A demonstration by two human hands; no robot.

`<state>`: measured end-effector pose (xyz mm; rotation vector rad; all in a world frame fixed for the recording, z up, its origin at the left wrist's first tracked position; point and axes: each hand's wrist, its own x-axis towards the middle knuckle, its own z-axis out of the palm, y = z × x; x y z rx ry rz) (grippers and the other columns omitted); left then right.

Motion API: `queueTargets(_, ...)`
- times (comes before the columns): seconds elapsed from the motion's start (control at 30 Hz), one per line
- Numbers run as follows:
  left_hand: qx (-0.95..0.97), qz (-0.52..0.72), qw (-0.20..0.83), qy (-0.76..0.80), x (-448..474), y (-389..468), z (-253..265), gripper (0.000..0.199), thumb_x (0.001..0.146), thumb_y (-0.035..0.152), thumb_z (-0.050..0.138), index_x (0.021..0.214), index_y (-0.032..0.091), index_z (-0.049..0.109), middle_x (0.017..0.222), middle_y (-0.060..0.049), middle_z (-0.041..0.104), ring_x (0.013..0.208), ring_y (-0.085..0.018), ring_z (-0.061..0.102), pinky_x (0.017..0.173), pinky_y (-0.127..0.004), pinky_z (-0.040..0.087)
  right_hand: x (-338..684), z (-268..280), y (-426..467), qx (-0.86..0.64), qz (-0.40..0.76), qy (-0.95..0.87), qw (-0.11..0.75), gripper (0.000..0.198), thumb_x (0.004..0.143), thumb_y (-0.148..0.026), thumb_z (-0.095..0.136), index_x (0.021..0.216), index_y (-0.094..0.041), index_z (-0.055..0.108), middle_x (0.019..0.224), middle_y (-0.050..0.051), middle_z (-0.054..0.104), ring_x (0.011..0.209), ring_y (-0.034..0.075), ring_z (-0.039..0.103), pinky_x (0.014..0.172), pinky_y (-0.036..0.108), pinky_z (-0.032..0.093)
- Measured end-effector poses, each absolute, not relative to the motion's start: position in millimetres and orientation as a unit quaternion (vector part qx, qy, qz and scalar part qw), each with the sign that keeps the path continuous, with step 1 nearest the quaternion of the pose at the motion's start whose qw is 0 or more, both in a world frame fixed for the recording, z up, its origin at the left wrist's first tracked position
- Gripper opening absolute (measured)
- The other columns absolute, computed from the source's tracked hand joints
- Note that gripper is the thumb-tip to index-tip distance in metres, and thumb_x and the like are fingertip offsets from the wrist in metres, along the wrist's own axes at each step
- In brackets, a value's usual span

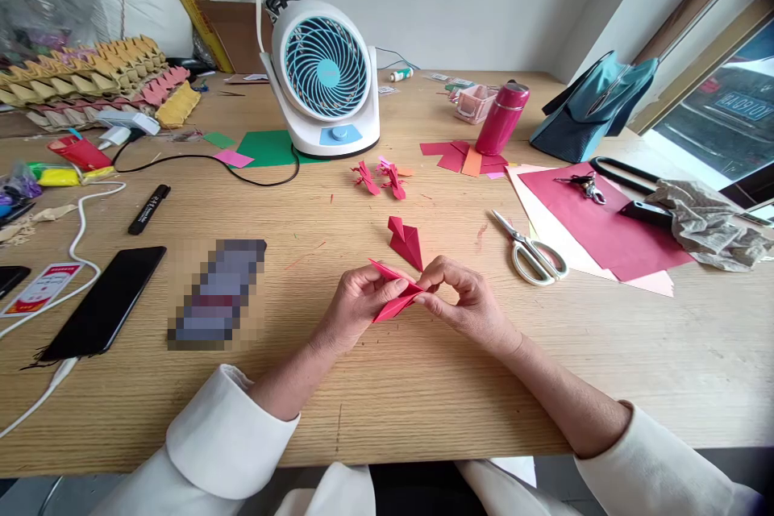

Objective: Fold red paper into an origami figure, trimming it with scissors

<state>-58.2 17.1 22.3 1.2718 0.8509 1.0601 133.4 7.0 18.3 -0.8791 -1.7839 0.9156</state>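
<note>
Between my two hands is a piece of folded red paper (396,305) with pointed flaps, held just above the wooden table. My left hand (356,302) pinches its left side, thumb on top. The fingertips and thumb of my right hand (463,298) close on its right end. Just beyond lies another folded red paper piece (406,243), pointed towards me. Farther back, two small red folded paper figures (366,177) rest near the fan. Scissors (530,251) with white handles lie to the right of my right hand.
A white fan (326,81) stands at the back. Red sheets (605,218) with keys on top lie right, below a pink bottle (503,117) and blue bag (586,113). Phones (106,302), a black marker (149,210) and cables lie left. The table's front edge is near my sleeves.
</note>
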Motion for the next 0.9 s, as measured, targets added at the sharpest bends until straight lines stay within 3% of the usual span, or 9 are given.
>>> queueTargets(0.17,0.562,0.455,0.589,0.360,-59,18,21,0.018,0.081,0.035,0.075,0.081,0.017,0.077,0.081,-0.005,0.075,0.078,-0.018,0.068,0.074,-0.029,0.055,135,18,8,-0.360,0.371,-0.728,0.451,0.014,0.091,-0.034,0.068,0.087,-0.021,0.067,0.082,0.004,0.066,0.078,0.017,0.061,0.074,0.032,0.050)
queueTargets(0.43,0.673,0.464,0.482,0.315,-62,20,14,0.010,0.084,0.024,0.072,0.092,0.019,0.075,0.091,-0.006,0.074,0.087,-0.019,0.069,0.078,-0.030,0.055,137,15,11,-0.358,0.367,-0.721,0.466,0.012,0.092,-0.032,0.067,0.086,-0.022,0.066,0.082,0.003,0.065,0.077,0.017,0.061,0.074,0.032,0.049)
queueTargets(0.6,0.650,0.501,0.446,0.358,-66,17,19,0.018,0.096,0.025,0.053,0.109,0.019,0.064,0.107,-0.008,0.072,0.098,-0.019,0.069,0.087,-0.031,0.055,141,16,14,-0.375,0.327,-0.721,0.483,0.014,0.092,-0.032,0.067,0.082,-0.021,0.065,0.078,0.003,0.064,0.074,0.017,0.060,0.069,0.032,0.048)
queueTargets(0.77,0.708,0.535,0.310,0.342,-75,17,23,0.013,0.097,0.028,0.054,0.105,0.020,0.060,0.120,-0.012,0.065,0.110,-0.023,0.064,0.092,-0.037,0.054,148,14,17,-0.385,0.304,-0.729,0.476,0.013,0.093,-0.028,0.065,0.082,-0.021,0.063,0.079,0.002,0.062,0.073,0.016,0.059,0.068,0.031,0.047)
queueTargets(0.9,0.768,0.510,0.185,0.340,-79,18,26,0.011,0.095,0.026,0.058,0.103,0.021,0.063,0.119,-0.011,0.066,0.112,-0.023,0.063,0.098,-0.041,0.052,150,14,17,-0.394,0.302,-0.730,0.470,0.016,0.093,-0.030,0.065,0.080,-0.021,0.063,0.078,0.002,0.062,0.073,0.016,0.059,0.068,0.032,0.047)
